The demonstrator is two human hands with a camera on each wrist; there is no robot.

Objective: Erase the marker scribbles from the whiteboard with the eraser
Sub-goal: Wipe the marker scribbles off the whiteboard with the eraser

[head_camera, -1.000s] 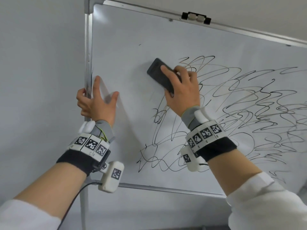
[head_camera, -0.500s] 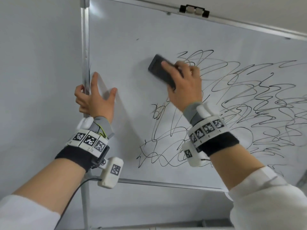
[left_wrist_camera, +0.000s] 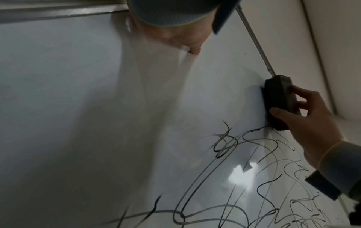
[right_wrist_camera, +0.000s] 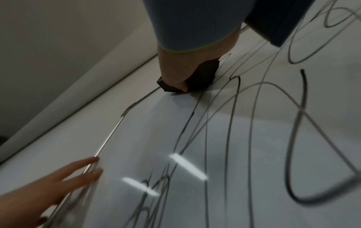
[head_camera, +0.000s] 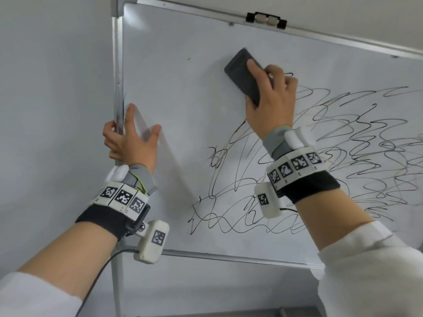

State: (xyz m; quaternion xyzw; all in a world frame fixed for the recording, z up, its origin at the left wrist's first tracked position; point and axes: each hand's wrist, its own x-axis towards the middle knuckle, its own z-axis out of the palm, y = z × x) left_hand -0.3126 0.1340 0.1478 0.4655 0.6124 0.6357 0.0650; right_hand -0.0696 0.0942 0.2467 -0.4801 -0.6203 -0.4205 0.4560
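Observation:
A whiteboard fills the head view, its right half and lower middle covered with black marker scribbles. My right hand grips a dark grey eraser and presses it flat on the board at the scribbles' upper left edge. The left wrist view shows the eraser held between thumb and fingers, and the scribbles below it. My left hand holds the board's left metal frame, fingers curled behind it, thumb and index finger on the board's face.
A black clip sits on the board's top frame. The bottom frame runs below my wrists. A plain wall lies left of the board. The board's upper left area carries only a tiny mark.
My right hand has slid the eraser up and to the right, wiping away the top left loops of the scribbles. The left hand keeps its hold on the frame.

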